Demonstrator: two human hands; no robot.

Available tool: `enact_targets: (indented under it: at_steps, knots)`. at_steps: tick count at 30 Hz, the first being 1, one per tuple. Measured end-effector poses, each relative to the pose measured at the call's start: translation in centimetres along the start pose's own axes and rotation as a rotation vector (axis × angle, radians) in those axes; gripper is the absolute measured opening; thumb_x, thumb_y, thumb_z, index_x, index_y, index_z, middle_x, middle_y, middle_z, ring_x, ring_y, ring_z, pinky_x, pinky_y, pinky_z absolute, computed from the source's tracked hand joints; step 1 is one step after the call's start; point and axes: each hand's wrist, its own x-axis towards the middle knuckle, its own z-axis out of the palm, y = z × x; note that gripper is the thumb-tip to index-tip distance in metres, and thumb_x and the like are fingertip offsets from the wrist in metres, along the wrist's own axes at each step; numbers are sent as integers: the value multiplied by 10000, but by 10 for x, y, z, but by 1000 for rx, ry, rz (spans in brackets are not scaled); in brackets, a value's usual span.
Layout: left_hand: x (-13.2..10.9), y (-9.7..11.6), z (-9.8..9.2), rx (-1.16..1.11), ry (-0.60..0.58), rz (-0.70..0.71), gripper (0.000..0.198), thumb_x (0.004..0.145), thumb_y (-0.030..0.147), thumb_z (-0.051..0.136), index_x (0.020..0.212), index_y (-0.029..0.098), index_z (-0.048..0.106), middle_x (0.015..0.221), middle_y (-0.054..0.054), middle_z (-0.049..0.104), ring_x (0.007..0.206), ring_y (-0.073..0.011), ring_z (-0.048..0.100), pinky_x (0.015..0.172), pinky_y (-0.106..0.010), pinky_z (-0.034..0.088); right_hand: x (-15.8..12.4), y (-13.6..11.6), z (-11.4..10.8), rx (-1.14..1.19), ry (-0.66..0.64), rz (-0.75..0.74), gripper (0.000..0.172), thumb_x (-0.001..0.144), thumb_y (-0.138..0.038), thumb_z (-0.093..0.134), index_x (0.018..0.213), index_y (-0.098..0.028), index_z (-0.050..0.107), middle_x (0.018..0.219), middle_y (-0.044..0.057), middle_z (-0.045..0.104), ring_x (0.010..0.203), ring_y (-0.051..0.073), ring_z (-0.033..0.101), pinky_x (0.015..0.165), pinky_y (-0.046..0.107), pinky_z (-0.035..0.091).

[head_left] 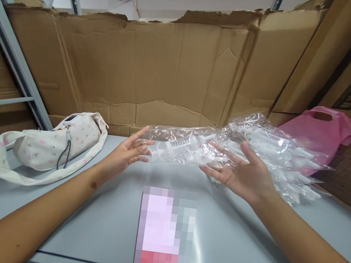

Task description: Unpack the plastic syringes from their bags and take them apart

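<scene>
A clear plastic bag with a white syringe and other small white parts inside is held up above the grey table. My left hand pinches the bag's left end between thumb and fingers. At the bag's right end is my right hand, its fingers stretched out and thumb raised; some fingertips show through the film, touching or just behind it. Just beyond the right hand lies a pile of similar clear bags with white parts in them.
A pink plastic bag lies behind the pile. At the left rests a cream floral shoulder bag with its strap looped forward. Cardboard walls the back of the grey table. A pixelated pink-white item is at front centre.
</scene>
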Motion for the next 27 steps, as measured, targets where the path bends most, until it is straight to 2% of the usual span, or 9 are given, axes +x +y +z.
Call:
enact_targets:
  at_steps: [3,6,10,14,21,24,27]
  knots:
    - [1,-1,-5,9,-16,-26,715,829,340,632,1459,381,296,1363,-92,517,1008,-177,584,945,-417,459,1,-5,-3,-64,14,97,466,813,-566,559,1136,-238,631,1027,77,647,844,223,665,933,477,531]
    - [1,-2,-5,18,-24,-57,755,807,325,653,1461,393,282,1366,-93,509,964,-159,589,926,-413,466,2,-1,-2,-129,55,94,329,788,-382,675,1100,-282,644,954,27,641,775,181,660,880,451,567]
    - [2,-3,-4,62,-51,-73,738,792,358,666,1449,345,330,1275,-104,574,932,-157,589,878,-377,468,0,7,2,-153,55,93,416,732,-189,730,1122,-289,627,779,-28,613,680,137,641,883,448,571]
    - [1,-3,-4,170,-166,-144,611,794,429,648,1356,266,471,1153,-109,635,937,-174,591,802,-319,463,-1,9,5,-153,45,64,460,736,-177,725,1165,-289,605,819,-18,650,734,142,656,881,438,576]
    - [1,-2,-4,341,-319,-192,605,756,418,671,1316,249,516,978,-60,653,833,-159,611,677,-261,451,-2,8,6,-200,57,35,489,731,-204,735,1191,-284,593,870,-6,658,820,159,675,876,421,579]
    - [5,-6,-8,429,-309,-157,523,747,422,665,1224,217,603,1030,-81,657,803,-157,606,633,-252,445,-2,8,6,-208,85,18,481,718,-200,746,1171,-279,607,792,-23,627,791,147,663,877,420,580]
    - [10,-8,-16,545,-223,-115,486,756,421,640,1194,211,629,1039,-75,670,751,-147,590,607,-251,428,-1,8,5,-206,111,-19,453,710,-192,750,1135,-284,624,780,-29,610,744,131,639,866,420,590]
